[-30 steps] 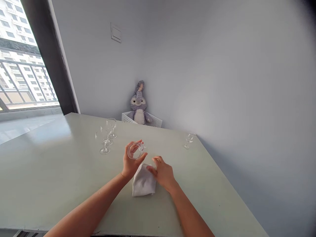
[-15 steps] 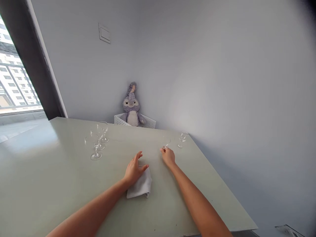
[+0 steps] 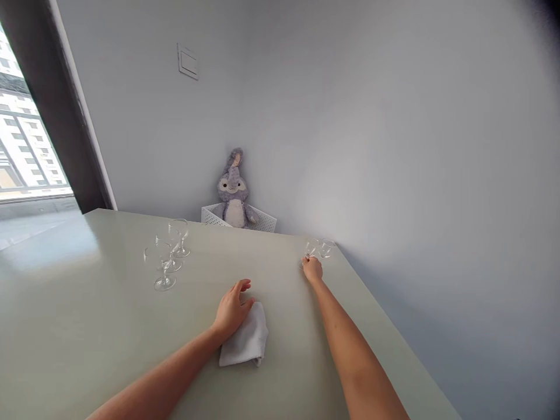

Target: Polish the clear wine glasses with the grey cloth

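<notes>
One stemmed glass point(image 3: 312, 247) is held in the right hand point(image 3: 312, 269), low down by the stem, fingers closed narrow. Bowl is upward, above the knuckles; the foot is mostly hidden by the hand, so contact with the table point(image 3: 109, 326) can't be confirmed. Its location: far right part of the table, just beside a second glass point(image 3: 325, 249). Whether those two are touching can't be told.

The folded white cloth point(image 3: 247, 341) is laid flat near the middle, its upper left part covered by the left hand point(image 3: 231, 312). Left fingers are loosely curved, thumb set wide of them; whether the cloth is pressed can't be told.

Three more are grouped upright on the left side, overlapped in view: front glass point(image 3: 160, 260), middle glass point(image 3: 170, 251), back glass point(image 3: 179, 236).

Past the far edge, a stuffed toy point(image 3: 234, 204) is seated in a white box point(image 3: 210, 217). A light switch point(image 3: 188, 62) is mounted on the wall point(image 3: 153, 128).
</notes>
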Demonstrator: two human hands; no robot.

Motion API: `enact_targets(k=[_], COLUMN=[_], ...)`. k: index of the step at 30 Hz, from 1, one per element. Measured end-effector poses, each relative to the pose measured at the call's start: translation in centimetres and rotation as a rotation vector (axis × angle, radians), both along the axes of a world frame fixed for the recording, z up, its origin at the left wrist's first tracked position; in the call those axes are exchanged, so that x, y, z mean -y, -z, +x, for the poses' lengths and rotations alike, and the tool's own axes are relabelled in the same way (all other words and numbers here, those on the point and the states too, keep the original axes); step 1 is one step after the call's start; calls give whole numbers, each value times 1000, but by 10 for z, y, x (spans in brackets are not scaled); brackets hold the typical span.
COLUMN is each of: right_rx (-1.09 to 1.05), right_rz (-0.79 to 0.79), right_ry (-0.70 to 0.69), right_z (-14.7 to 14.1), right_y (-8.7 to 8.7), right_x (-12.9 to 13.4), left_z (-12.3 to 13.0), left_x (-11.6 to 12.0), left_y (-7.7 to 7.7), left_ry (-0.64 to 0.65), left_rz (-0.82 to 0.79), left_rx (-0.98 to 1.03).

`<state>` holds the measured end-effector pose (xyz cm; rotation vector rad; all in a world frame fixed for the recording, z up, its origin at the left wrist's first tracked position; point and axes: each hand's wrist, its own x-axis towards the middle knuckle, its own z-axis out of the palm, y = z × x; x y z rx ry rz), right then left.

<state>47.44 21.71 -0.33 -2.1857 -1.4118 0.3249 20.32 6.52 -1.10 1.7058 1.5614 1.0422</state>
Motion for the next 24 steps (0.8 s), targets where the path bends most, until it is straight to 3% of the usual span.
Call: enact_targets(k=[6,9,12,15,17,19,21,24], right_rx=[-90,-155,-223,-307,-322,-137,95,162], right_rz=[45,100,152,117,-15,-74,-61,-5], right_ry=[28,34,-65,-380,-956,-1271,-1350,-1258], right_z=[10,2,-26,-68,-94,-114,-128,-137], right_y=[-9,-14,-20,-32,-41,-47,-47,-38], right_x=[8,30,64,111,144,172,190,193], left_z=[0,1,2,1,-2,-11,-26,-58], left_x=[0,0,0,-1,-1,-1,-3,-5], left_y=[-3,-2,1,2,-4,-16,-31,-51], left_ry=[-15,-24,-53,-144,-254,-411,-600,-868], left_rz=[0,10,28,99,199,315,433,600], left_rx=[30,73,144,247,300,323,328,357])
